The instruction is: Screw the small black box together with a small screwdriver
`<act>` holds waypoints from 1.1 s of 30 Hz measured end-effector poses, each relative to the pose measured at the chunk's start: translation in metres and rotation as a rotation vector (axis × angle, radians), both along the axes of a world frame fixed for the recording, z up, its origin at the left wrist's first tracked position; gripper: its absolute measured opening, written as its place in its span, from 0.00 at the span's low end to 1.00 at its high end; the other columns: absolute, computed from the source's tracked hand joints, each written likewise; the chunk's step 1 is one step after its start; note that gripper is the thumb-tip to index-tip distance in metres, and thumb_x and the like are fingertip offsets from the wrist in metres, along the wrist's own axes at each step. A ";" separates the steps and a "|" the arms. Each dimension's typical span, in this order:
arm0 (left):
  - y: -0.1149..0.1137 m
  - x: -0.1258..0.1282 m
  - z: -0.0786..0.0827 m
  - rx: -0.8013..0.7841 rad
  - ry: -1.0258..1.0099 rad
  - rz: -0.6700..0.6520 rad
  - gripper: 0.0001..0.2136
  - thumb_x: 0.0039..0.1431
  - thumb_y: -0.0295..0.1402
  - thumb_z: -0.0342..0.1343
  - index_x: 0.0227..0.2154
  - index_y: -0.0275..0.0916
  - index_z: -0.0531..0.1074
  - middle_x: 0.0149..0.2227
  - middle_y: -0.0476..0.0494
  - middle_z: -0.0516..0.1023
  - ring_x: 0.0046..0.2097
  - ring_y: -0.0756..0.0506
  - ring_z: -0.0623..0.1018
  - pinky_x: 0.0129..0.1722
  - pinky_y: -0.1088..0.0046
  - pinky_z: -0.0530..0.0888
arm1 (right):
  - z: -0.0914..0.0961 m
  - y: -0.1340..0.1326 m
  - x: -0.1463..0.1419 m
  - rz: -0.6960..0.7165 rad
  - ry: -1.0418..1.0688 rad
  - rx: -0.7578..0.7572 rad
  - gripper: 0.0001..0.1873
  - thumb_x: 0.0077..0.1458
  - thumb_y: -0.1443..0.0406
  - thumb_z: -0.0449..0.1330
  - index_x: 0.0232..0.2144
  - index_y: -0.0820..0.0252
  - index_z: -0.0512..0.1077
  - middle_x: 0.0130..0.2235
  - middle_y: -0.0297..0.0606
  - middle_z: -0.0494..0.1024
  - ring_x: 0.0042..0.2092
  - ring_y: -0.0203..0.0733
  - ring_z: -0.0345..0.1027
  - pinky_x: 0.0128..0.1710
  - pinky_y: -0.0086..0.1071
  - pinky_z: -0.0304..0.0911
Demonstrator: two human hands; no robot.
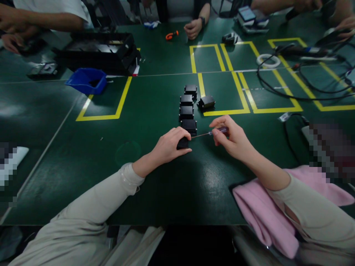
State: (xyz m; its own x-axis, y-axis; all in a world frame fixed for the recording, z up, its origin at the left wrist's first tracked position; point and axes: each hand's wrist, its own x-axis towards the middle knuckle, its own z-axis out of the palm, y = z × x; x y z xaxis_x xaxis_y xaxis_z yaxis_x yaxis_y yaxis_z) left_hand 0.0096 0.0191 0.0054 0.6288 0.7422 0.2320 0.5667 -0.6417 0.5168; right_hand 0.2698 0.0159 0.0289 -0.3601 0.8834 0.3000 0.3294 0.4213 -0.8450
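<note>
My left hand (169,145) grips a small black box (183,143) on the green table (83,166), pressing it down. My right hand (231,136) holds a thin screwdriver (212,133) with a purple handle, its shaft pointing left with the tip at the box. Just beyond, several identical black boxes (186,105) stand in a line running away from me, and one more black box (206,102) lies to their right beside a yellow tape line.
A pink cloth (266,214) lies under my right forearm. A blue bin (86,80) and black tray (101,50) sit at far left. Black cables (280,92) and a white tape ring (268,60) lie at right. Other people's hands (193,28) rest at the far edge.
</note>
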 end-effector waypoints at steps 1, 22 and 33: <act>0.000 0.000 0.000 -0.001 0.000 0.000 0.13 0.62 0.35 0.65 0.44 0.40 0.69 0.47 0.42 0.77 0.48 0.41 0.76 0.50 0.62 0.73 | 0.000 0.000 0.000 0.000 -0.006 -0.002 0.02 0.66 0.65 0.57 0.41 0.56 0.66 0.25 0.26 0.71 0.23 0.33 0.68 0.27 0.29 0.62; 0.000 0.000 0.000 -0.002 -0.002 -0.003 0.13 0.62 0.35 0.65 0.44 0.40 0.68 0.47 0.42 0.76 0.48 0.41 0.75 0.50 0.62 0.73 | 0.000 -0.001 0.000 0.001 -0.010 0.006 0.04 0.69 0.62 0.55 0.44 0.55 0.64 0.24 0.25 0.70 0.23 0.34 0.66 0.29 0.31 0.60; 0.000 0.000 0.000 -0.005 0.001 -0.001 0.12 0.63 0.36 0.64 0.44 0.40 0.68 0.47 0.42 0.76 0.48 0.41 0.76 0.49 0.62 0.73 | -0.002 -0.001 0.000 -0.020 0.022 -0.037 0.12 0.69 0.53 0.56 0.41 0.54 0.63 0.25 0.25 0.68 0.22 0.33 0.64 0.25 0.30 0.58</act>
